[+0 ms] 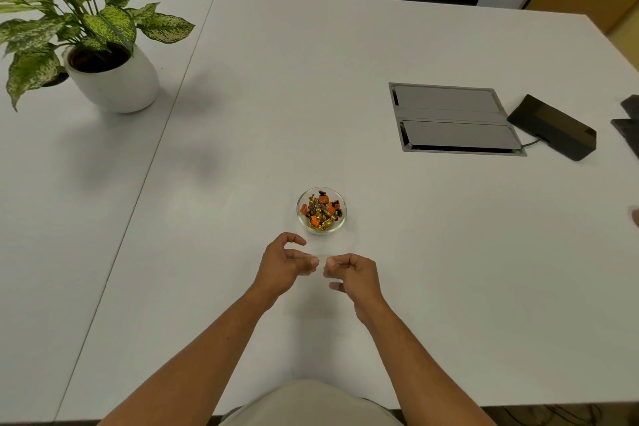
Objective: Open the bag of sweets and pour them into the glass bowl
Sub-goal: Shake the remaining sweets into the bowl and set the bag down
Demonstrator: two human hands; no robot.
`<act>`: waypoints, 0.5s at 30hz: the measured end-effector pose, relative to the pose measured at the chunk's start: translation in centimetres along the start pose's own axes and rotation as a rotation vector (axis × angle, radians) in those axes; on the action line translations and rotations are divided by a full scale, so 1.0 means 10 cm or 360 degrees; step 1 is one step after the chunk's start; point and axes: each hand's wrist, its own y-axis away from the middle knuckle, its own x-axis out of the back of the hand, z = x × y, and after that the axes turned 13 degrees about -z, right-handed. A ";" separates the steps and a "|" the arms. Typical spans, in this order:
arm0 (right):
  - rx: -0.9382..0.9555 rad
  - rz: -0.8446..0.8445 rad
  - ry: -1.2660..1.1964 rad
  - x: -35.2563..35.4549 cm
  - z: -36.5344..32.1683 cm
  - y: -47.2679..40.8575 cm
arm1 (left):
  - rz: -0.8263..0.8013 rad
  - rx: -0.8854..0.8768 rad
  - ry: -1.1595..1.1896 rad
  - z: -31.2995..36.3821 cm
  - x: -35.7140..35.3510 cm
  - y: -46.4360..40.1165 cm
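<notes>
My left hand [283, 264] and right hand [352, 275] each pinch an edge of one clear, nearly invisible plastic bag [320, 258], held between them just above the white table [276, 97]. Just beyond sits one small round glass bowl [299, 214] heaped with orange and gold wrapped sweets [321, 209], too many to count.

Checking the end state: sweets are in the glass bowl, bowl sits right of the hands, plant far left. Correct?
One thing is off. The head view shows the bowl of sweets just beyond the left hand and right hand, not right of them. The plant is far left.
</notes>
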 end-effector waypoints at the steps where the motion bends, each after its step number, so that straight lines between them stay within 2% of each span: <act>1: -0.0027 -0.0013 0.0007 0.02 0.03 0.00 | -0.0059 0.0044 0.0055 -0.04 0.02 0.00; 5: -0.0129 -0.0084 0.0100 0.09 0.15 0.02 | -0.0306 0.0133 0.0042 -0.17 0.11 0.04; 11: -0.0188 -0.0150 0.0232 0.14 0.27 -0.02 | -0.0483 0.0237 -0.0065 -0.27 0.18 0.04; 13: -0.0208 -0.0146 0.0269 0.15 0.31 -0.04 | -0.0496 0.0265 -0.0047 -0.30 0.20 0.03; 15: -0.0210 -0.0100 0.0315 0.18 0.35 -0.06 | -0.0384 0.0277 -0.0049 -0.32 0.20 0.01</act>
